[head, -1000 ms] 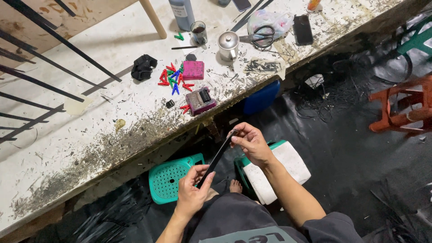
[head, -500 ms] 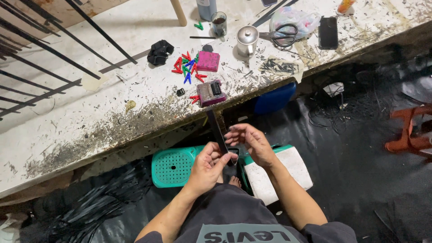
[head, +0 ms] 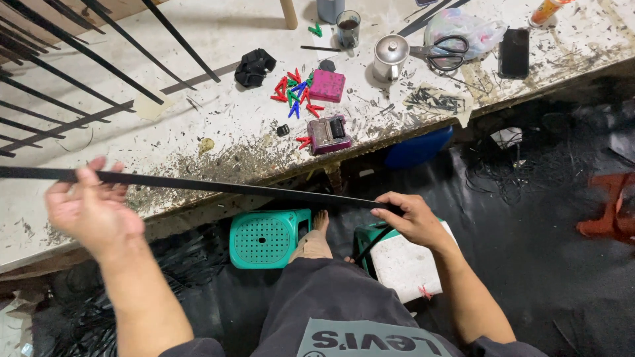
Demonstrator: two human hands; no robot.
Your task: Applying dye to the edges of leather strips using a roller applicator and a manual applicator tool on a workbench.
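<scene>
Change from half a second earlier: both hands were then close together over the lap, working one short stretch of the black strip. They are now well apart. The left hand [head: 92, 210] has swung far out to the person's left, and the black strip [head: 218, 186] is drawn out long and nearly level between the two hands, in front of the worktable edge. The view has also shifted; the table reads larger and nearer.

Left hand: raised, palm toward the camera, thumb up. Fingers curl loosely over the strip, pressing it against the thumb side; the strip runs on past the hand to the left frame edge.

Right hand [head: 411, 217]: lower, over the right knee, back of hand up. Thumb and forefinger pinch the strip's other end, remaining fingers folded under. A dark length hangs down from this hand toward the white-topped stool [head: 403, 264].

Surroundings: green plastic stool [head: 264, 239] below the strip, beside a bare foot. On the white worktable [head: 198, 125], well apart from the hands: purple box tool [head: 329, 134], pink block [head: 327, 86], scattered coloured clips [head: 296, 92], metal pot [head: 389, 58], scissors [head: 444, 53], black phone [head: 514, 62].
</scene>
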